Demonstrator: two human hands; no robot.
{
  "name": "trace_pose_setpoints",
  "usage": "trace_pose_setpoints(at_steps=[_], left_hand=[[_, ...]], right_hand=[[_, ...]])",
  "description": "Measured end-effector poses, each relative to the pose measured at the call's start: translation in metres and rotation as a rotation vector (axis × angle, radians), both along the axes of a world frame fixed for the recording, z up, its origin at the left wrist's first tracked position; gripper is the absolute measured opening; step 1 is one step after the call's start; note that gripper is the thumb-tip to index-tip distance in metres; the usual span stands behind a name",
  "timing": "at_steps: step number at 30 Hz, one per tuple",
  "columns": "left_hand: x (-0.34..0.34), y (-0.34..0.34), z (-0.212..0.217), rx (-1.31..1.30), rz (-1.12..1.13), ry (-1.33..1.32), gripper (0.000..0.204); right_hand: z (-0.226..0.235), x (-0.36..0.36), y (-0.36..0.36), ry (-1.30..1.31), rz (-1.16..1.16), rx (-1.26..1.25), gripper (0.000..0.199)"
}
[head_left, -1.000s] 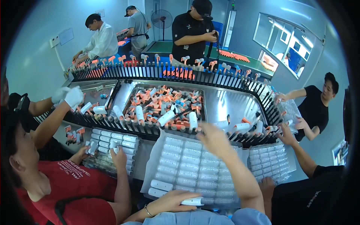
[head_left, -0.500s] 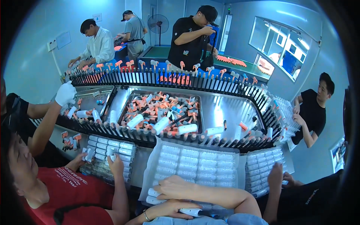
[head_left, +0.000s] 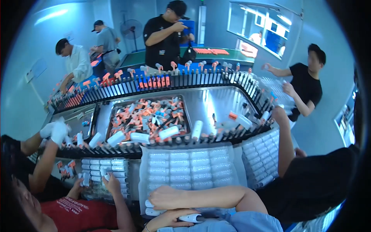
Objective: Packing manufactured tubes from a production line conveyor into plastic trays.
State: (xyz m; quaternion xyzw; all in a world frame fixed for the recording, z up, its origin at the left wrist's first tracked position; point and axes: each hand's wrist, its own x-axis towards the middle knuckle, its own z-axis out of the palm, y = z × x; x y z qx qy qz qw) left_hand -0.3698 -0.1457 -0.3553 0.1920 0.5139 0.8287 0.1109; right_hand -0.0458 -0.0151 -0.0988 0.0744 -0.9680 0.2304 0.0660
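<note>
My left hand [head_left: 170,220], with a bracelet at the wrist, lies low in the middle, closed round a white plastic tube [head_left: 188,217] that has a dark tip at its right end. Just above it my right hand [head_left: 164,197] reaches across to the left with its fingers curled in, so whatever they grip is hidden. Beside its fingers are white tubes [head_left: 151,211] at the near left corner of a clear blister tray [head_left: 142,174]. Rows of white tubes under clear film fill that tray.
Beyond the tray stands a rack of upright posts [head_left: 154,146] around a metal table. A steel pan [head_left: 188,112] holds orange and grey parts. At left, a co-worker in a red shirt [head_left: 83,210] handles white tubes; at right, a black-sleeved arm [head_left: 285,143] reaches forward.
The view has swung right, shifting the scene leftward. My right hand stays closed near the tray corner, my left round the tube. The right neighbour's arm has risen toward the rack.
</note>
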Motion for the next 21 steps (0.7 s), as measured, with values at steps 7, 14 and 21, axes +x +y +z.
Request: trace_pose_setpoints(at_steps=[7,14,21], left_hand=[[-0.010,-0.027,0.020,0.209,-0.422,0.051,0.037],[0.289,0.008,0.271,-0.440,-1.368,0.708,0.044],[0.290,0.000,0.293,-0.619,-1.236,0.416,0.046]], right_hand=[[0.020,-0.001,-0.011,0.006,0.025,-0.020,0.021],[0.071,0.034,0.024,-0.065,-0.147,-0.371,0.037],[0.095,0.070,0.072,0.003,-0.494,-0.508,0.052]])
